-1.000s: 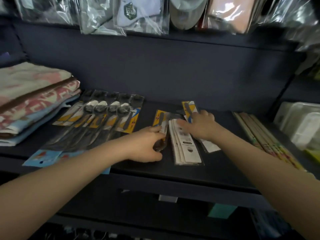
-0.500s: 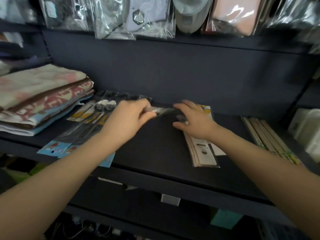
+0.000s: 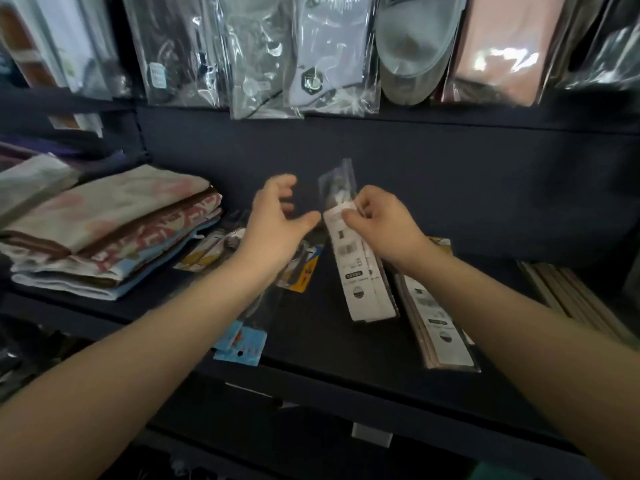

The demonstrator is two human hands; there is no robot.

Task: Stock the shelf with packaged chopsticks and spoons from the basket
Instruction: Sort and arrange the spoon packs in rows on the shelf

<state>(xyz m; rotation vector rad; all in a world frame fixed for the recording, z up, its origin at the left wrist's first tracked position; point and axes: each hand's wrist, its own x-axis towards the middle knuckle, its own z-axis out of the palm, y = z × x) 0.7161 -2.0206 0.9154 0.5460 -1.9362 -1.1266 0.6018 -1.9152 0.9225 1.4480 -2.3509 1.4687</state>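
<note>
**Two hands over the shelf, one packet lifted**

Two hands work above the dark shelf [image 3: 311,344]. The right hand [image 3: 381,223] has its fingers [image 3: 360,216] curled and clamped on the top end of a white-labelled packet [image 3: 356,271], thumb in front, so the packet hangs tilted with its lower end down near the shelf. Gripping by the top likely lets it be swung and laid straight beside its neighbours. Another white-labelled packet [image 3: 436,320] lies flat just to the right of and below those fingers, partly hidden by the forearm.

The left hand [image 3: 273,230] hovers with its fingers [image 3: 284,185] spread apart and holding nothing, thumb pointing toward the lifted packet and nearly touching it, probably ready to steady or take it. Beneath that hand, spoon packets [image 3: 301,275] with yellow and blue cards lie fanned, largely covered by the wrist. Farther left sits a stack of folded towels [image 3: 114,230]; far right of the clamped fingers lie loose-looking chopstick bundles [image 3: 568,292], blurred. Bagged goods [image 3: 329,53] hang above. The basket is out of view.
</note>
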